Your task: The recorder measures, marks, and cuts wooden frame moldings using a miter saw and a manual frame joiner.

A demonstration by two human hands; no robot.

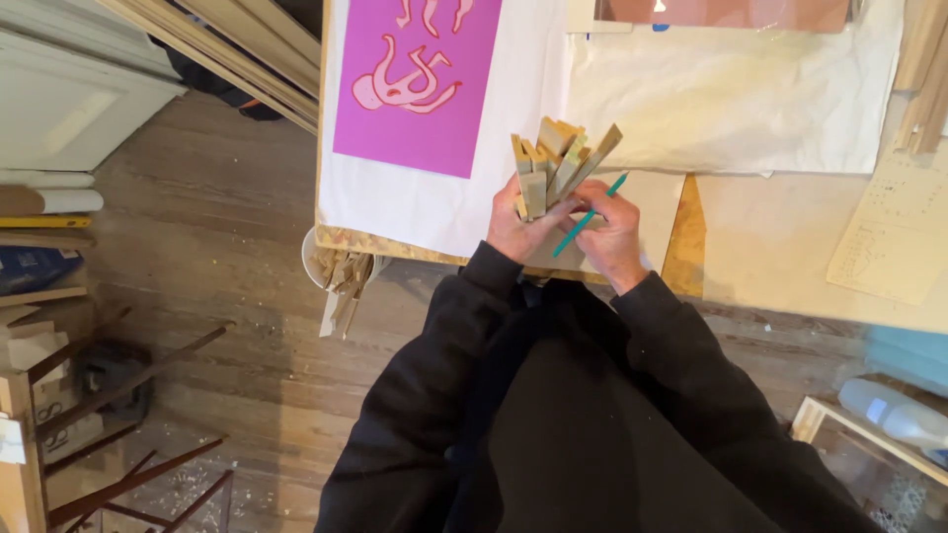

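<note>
Wood pieces (555,163) in both hands (563,232)

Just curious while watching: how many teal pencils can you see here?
1. The slim teal pencil lies slanted in the right hand, beside the fanned wooden strips in the left hand. Others may be hidden.

A magenta rectangular poster (420,79) bearing pale pink curved figures is laid on white paper at the left of the tabletop (770,247). A cream sheet (894,237) covered with small marks is seen at the right edge. A dark blue printed package (35,268) is stacked at far left.
</note>
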